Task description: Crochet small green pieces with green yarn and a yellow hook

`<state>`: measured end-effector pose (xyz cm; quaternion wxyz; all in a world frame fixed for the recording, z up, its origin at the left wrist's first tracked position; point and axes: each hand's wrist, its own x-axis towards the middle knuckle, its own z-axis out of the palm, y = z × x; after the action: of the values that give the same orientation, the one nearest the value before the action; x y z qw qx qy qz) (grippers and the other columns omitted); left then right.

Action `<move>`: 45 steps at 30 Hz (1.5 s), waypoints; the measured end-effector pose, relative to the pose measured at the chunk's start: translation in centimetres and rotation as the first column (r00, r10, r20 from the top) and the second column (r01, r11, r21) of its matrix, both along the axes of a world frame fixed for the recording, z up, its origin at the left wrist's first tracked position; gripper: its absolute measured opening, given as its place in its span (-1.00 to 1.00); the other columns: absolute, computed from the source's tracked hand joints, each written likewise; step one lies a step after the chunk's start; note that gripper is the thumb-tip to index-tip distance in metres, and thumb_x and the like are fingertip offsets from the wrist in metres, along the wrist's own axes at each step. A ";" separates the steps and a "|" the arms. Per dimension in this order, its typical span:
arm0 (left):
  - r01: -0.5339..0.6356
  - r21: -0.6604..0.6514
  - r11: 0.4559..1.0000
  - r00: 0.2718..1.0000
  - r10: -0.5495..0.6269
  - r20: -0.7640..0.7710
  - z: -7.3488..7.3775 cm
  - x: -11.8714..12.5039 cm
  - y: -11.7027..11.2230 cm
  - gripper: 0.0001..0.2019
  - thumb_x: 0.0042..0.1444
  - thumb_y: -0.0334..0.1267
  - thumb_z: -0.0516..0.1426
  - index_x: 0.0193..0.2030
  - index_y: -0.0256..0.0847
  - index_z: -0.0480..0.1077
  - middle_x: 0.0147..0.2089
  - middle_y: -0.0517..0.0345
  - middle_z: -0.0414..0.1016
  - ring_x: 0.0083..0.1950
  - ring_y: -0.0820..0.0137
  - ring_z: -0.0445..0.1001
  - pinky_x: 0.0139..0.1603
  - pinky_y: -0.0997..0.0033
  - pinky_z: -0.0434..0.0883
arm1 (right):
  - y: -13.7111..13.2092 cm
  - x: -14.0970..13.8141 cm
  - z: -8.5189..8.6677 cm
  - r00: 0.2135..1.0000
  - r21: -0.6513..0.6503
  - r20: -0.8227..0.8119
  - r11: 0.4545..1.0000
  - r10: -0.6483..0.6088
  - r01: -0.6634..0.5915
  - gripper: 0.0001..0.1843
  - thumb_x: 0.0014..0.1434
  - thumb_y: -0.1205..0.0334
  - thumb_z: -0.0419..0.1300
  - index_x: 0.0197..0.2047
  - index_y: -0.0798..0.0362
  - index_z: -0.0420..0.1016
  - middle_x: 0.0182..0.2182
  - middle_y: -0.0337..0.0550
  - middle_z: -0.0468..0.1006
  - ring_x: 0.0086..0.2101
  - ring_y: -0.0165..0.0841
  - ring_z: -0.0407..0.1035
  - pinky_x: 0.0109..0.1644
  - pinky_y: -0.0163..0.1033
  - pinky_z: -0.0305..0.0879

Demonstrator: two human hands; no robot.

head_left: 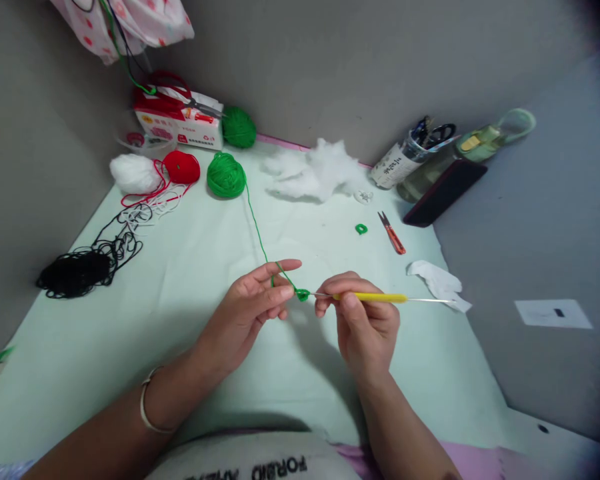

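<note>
Below the grip, a shirt (240, 452) reads "FORBID"; left hand (245, 307) pinches curled green crochet (303, 295), right hand (367, 327) a yellow-handled hook (375, 297).

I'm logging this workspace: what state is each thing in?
Left hand: pinching green piece
Right hand: holding yellow hook
Yellow hook: tip at green piece
Near green ball: wound, strand running to left hand
Far green ball: wound
Black yarn: loose, tangled
White stuffing: fluffed, loose
Orange snips: blades apart
Red-handled scissors: resting on box
White scrap: crumpled
</note>
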<state>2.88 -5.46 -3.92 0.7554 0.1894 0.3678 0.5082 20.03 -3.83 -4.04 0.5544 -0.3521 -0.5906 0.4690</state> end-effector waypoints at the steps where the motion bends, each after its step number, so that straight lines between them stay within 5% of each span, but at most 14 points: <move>1: 0.004 0.019 1.000 1.000 -0.003 -0.028 0.0 0.2 -0.1 -0.63 0.08 -0.28 0.36 0.06 -0.16 0.55 -0.43 0.32 0.33 -0.47 0.59 0.21 -0.38 0.52 0.25 | 0.1 -0.1 0.0 1.000 -0.018 -0.013 1.000 0.014 -0.015 -0.79 0.37 0.28 0.16 -0.14 -0.06 0.66 -0.30 -0.13 0.56 -0.39 -0.34 0.43 -0.38 -0.17 0.38; 10: -0.003 0.084 0.996 0.971 0.023 -0.238 -0.4 0.6 -0.3 -0.69 0.10 -0.17 0.34 0.00 -0.11 0.60 -0.30 0.23 0.44 -0.39 0.52 0.35 -0.28 0.45 0.32 | -0.2 -0.3 0.1 0.980 0.078 0.196 0.997 -0.030 0.015 -0.78 0.36 0.31 0.17 -0.12 -0.09 0.66 -0.26 -0.10 0.63 -0.29 -0.28 0.49 -0.32 -0.15 0.45; 16: -0.001 0.039 0.999 0.992 0.005 -0.124 -0.6 0.8 -0.3 -0.57 0.08 -0.20 0.36 0.12 -0.12 0.54 -0.39 0.28 0.44 -0.42 0.54 0.31 -0.30 0.49 0.30 | -1.5 0.4 -0.9 0.826 0.320 0.548 0.945 -0.131 -0.062 -0.52 0.24 0.37 0.29 0.14 -0.34 0.56 -0.05 -0.15 0.62 -0.14 -0.21 0.54 -0.13 -0.07 0.55; 20: 0.023 -0.053 0.998 1.000 -0.024 -0.003 -0.3 0.7 -0.1 -0.55 0.08 -0.23 0.37 0.13 -0.21 0.54 -0.50 0.34 0.33 -0.49 0.58 0.20 -0.38 0.51 0.25 | -1.1 0.2 -0.5 0.916 0.306 0.363 0.951 -0.170 0.055 -0.59 0.28 0.44 0.21 0.07 -0.23 0.61 -0.16 -0.12 0.62 -0.21 -0.24 0.52 -0.21 -0.09 0.50; 23: 0.005 -0.067 0.998 1.000 -0.004 0.008 -0.2 0.4 0.1 -0.61 0.09 -0.25 0.36 0.09 -0.21 0.56 -0.43 0.32 0.34 -0.49 0.62 0.18 -0.40 0.54 0.22 | -0.4 0.0 0.0 0.979 0.144 0.128 0.980 -0.156 0.137 -0.74 0.32 0.39 0.18 -0.11 -0.11 0.67 -0.33 -0.15 0.59 -0.36 -0.30 0.47 -0.32 -0.13 0.42; 29: -0.027 0.019 0.999 0.994 0.029 -0.108 -0.2 0.5 -0.1 -0.66 0.11 -0.24 0.34 0.04 -0.15 0.58 -0.36 0.29 0.38 -0.47 0.60 0.24 -0.38 0.51 0.26 | 0.3 0.1 0.1 0.995 -0.177 -0.090 0.984 -0.040 0.024 -0.81 0.35 0.24 0.19 -0.22 -0.03 0.65 -0.36 -0.19 0.53 -0.51 -0.42 0.41 -0.44 -0.23 0.37; 32: -0.081 0.087 0.993 0.974 0.098 -0.203 -0.2 1.1 -0.5 -0.54 0.06 -0.27 0.36 0.14 -0.08 0.53 -0.32 0.28 0.42 -0.41 0.56 0.30 -0.35 0.51 0.29 | -0.3 -0.1 -0.4 0.985 -0.030 0.163 0.998 -0.054 0.060 -0.83 0.34 0.24 0.19 -0.16 -0.08 0.65 -0.31 -0.15 0.58 -0.42 -0.35 0.47 -0.35 -0.17 0.46; 35: -0.055 0.020 0.998 0.991 0.057 -0.120 -0.3 1.5 -0.8 -0.46 0.05 -0.26 0.37 0.21 -0.10 0.48 -0.37 0.30 0.39 -0.43 0.57 0.24 -0.36 0.52 0.28 | -1.2 -0.3 -1.0 0.902 0.160 0.410 0.984 -0.137 0.076 -0.79 0.27 0.24 0.26 -0.06 -0.21 0.66 -0.23 -0.13 0.62 -0.25 -0.25 0.52 -0.20 -0.09 0.51; 39: 0.074 -0.095 0.993 0.991 -0.063 0.115 -0.5 1.0 -0.3 -0.58 0.10 -0.25 0.35 0.12 -0.20 0.55 -0.46 0.34 0.22 -0.52 0.62 0.02 -0.47 0.57 0.20 | -0.8 -0.2 -1.0 0.921 0.192 0.331 0.970 -0.206 0.148 -0.79 0.28 0.27 0.26 -0.08 -0.17 0.67 -0.24 -0.11 0.62 -0.27 -0.24 0.50 -0.23 -0.07 0.50; 42: 0.052 -0.113 0.992 0.991 -0.037 0.131 -0.5 0.4 0.3 -0.69 0.10 -0.31 0.33 0.02 -0.23 0.61 -0.41 0.31 0.27 -0.54 0.67 -0.05 -0.51 0.61 0.16 | 0.3 0.1 -0.3 0.982 -0.044 0.081 0.984 -0.170 0.173 -0.84 0.33 0.22 0.22 -0.19 -0.05 0.66 -0.35 -0.14 0.58 -0.43 -0.34 0.45 -0.37 -0.16 0.45; 45: -0.015 -0.045 0.999 1.000 0.015 0.001 -0.3 0.3 0.4 -0.65 0.08 -0.31 0.34 0.05 -0.16 0.59 -0.33 0.25 0.40 -0.49 0.63 0.18 -0.40 0.56 0.28 | 0.8 0.0 0.0 0.993 -0.263 -0.078 0.963 -0.088 0.064 -0.81 0.34 0.17 0.21 -0.25 -0.02 0.64 -0.41 -0.19 0.55 -0.53 -0.42 0.39 -0.47 -0.24 0.39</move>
<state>3.18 -5.03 -4.24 0.7560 0.1692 0.3798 0.5055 20.04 -3.04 -4.06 0.5468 -0.4229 -0.4848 0.5359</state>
